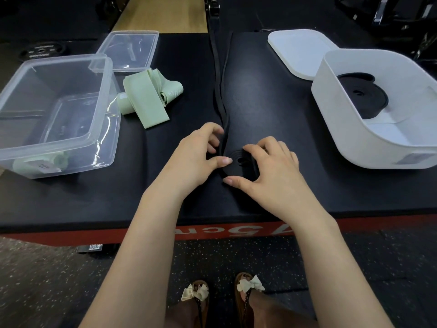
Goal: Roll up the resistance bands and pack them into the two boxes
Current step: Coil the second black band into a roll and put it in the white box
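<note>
A black resistance band [221,74] runs away from me down the middle of the black platform, and its near end is wound into a flat coil [241,162]. My left hand [198,152] pinches the band beside the coil. My right hand [267,166] curls around the coil from the right. A clear plastic box [14,147] at the left holds a rolled pale green band [40,163]. Loose green bands [146,95] lie beside it. The white box [335,110] at the right holds a rolled black band [364,95].
A clear lid [130,50] lies behind the clear box and a white lid [298,50] behind the white box. The platform's red front edge [224,230] runs just below my forearms. Speckled gym floor and my sandalled feet are below.
</note>
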A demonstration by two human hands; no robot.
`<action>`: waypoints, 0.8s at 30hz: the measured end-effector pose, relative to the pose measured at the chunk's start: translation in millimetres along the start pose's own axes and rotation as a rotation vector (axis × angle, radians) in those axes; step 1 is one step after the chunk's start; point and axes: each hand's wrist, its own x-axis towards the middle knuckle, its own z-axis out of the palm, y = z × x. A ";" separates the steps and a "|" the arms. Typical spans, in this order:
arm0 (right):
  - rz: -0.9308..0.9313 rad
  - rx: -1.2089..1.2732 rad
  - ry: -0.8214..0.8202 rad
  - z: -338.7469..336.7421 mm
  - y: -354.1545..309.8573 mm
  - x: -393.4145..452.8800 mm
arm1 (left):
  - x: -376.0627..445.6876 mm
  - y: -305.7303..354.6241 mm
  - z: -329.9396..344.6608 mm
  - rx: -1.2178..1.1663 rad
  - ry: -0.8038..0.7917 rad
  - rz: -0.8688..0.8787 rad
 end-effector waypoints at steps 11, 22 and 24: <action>-0.031 0.075 -0.018 0.3 4.4 2.8 | 2.2 1.8 6.3 -0.077 0.130 -0.053; -0.036 0.072 -0.011 1.0 5.9 3.3 | 2.4 8.6 11.0 -0.236 0.166 -0.233; -0.038 0.074 -0.009 1.1 6.2 3.5 | 1.5 10.6 11.0 -0.188 0.169 -0.243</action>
